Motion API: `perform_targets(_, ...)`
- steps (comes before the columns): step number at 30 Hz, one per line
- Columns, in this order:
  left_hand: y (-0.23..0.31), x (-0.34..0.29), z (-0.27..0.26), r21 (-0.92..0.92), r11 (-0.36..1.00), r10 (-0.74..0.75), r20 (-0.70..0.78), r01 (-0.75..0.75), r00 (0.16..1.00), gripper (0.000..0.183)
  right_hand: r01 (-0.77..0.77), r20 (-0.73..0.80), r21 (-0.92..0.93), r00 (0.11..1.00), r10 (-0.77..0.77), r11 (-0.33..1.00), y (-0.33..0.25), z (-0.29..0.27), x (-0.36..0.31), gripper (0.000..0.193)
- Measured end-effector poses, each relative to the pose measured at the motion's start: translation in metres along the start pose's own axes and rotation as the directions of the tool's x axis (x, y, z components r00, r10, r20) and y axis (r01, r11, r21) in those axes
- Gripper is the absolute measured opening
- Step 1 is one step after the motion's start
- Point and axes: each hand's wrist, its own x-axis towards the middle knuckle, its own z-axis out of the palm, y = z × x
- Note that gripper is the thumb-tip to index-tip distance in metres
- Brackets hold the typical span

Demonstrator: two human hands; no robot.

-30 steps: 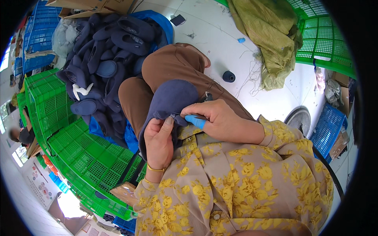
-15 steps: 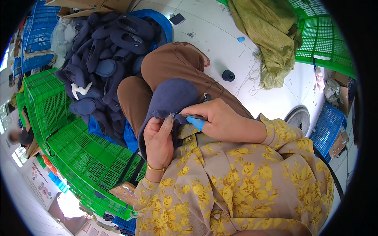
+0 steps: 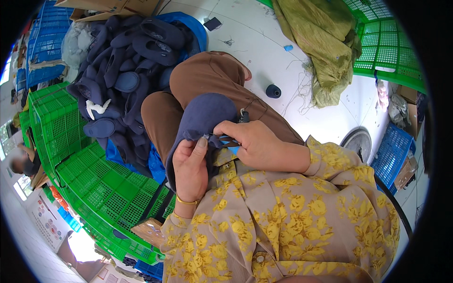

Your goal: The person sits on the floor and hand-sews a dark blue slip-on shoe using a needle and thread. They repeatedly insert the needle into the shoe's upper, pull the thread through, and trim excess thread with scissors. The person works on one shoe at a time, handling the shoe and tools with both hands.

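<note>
One right hand (image 3: 257,144) has edged left since the earlier frame, its blue finger cover (image 3: 233,149) partly hidden, fingers pinching one tool (image 3: 229,142); one left hand (image 3: 190,170) clasps one shoe (image 3: 208,112), eleven o'clock. Beyond: one shoe pile (image 3: 126,82), ten o'clock; one spool (image 3: 273,91), one o'clock.

We get bright light, glare whitening the floor (image 3: 351,113) toward its right edge and blowing out a window (image 3: 23,187); fisheye bends straight lines, and black fills the corners
</note>
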Motion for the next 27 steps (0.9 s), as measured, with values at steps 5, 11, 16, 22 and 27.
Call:
perform_targets(5, 0.001, 0.002, 0.001, -0.015, 1.000, -0.021, 0.036, 0.021, 0.999, 0.023, 0.056, -0.069, -0.009, 0.996, -0.056, 0.998, 0.008, 0.013, -0.001, 0.034)
perform_targets(11, -0.002, 0.002, -0.002, -0.068, 0.998, -0.012, 0.058, 0.016, 0.998, 0.026, -0.026, -0.039, -0.002, 0.999, 0.026, 1.000, 0.010, 0.017, -0.001, 0.044)
perform_targets(16, -0.003, 0.001, -0.008, -0.093, 0.995, -0.019, 0.062, 0.025, 0.998, 0.024, 0.014, -0.014, -0.070, 1.000, -0.015, 0.997, 0.008, 0.012, -0.003, 0.052)
perform_targets(22, 0.001, 0.001, -0.003, -0.116, 0.993, -0.019, 0.066, 0.027, 0.998, 0.022, 0.002, 0.007, -0.078, 1.000, -0.002, 0.997, 0.006, 0.012, -0.003, 0.051)
perform_targets(27, -0.003, 0.001, -0.005, -0.066, 0.997, -0.027, 0.065, 0.031, 0.998, 0.024, -0.015, -0.096, 0.059, 0.995, 0.021, 0.998, 0.003, 0.022, -0.001, 0.036)
